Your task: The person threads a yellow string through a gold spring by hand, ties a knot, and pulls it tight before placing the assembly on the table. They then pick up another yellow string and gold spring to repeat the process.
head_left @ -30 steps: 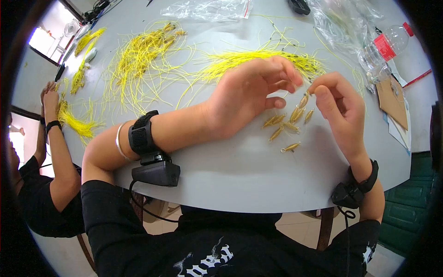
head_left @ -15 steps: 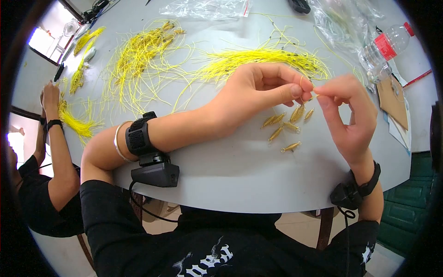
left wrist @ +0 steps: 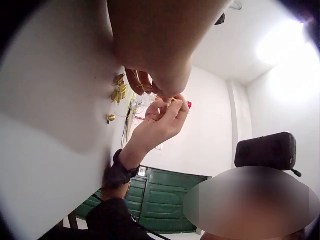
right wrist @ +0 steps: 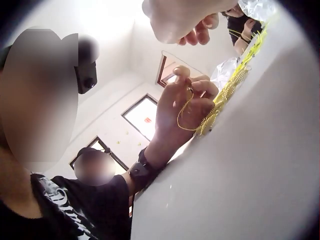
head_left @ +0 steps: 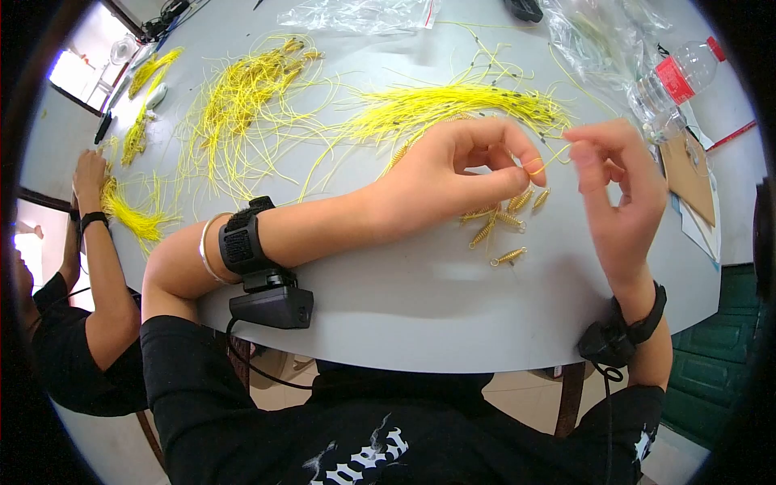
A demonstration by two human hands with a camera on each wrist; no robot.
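Note:
In the head view, my left hand (head_left: 457, 166) pinches a thin yellow line (head_left: 537, 170) between thumb and index finger. Close on its right is my right hand (head_left: 618, 174), blurred, with thumb and index finger together at the line's other end. The right wrist view shows the line (right wrist: 181, 117) curving down from the left fingers. Several gold wire coils (head_left: 508, 257) lie on the table below the hands, some partly hidden by the left hand. More gold coil (head_left: 400, 153) shows behind that hand, beside a bundle of yellow lines (head_left: 461, 103).
A tangled yellow line heap (head_left: 250, 89) lies to the left, with smaller yellow bundles (head_left: 129, 210) beyond. Clear plastic bags (head_left: 598, 44), a red-capped bottle (head_left: 683, 77) and brown cardboard (head_left: 687, 182) sit at the far side and right. Another person's arm (head_left: 101, 250) reaches in at left.
The left fingers have closed in a pinch on the line. The right hand reached them, then drew slightly right and up. A coil seen at the right fingertips earlier is no longer visible there.

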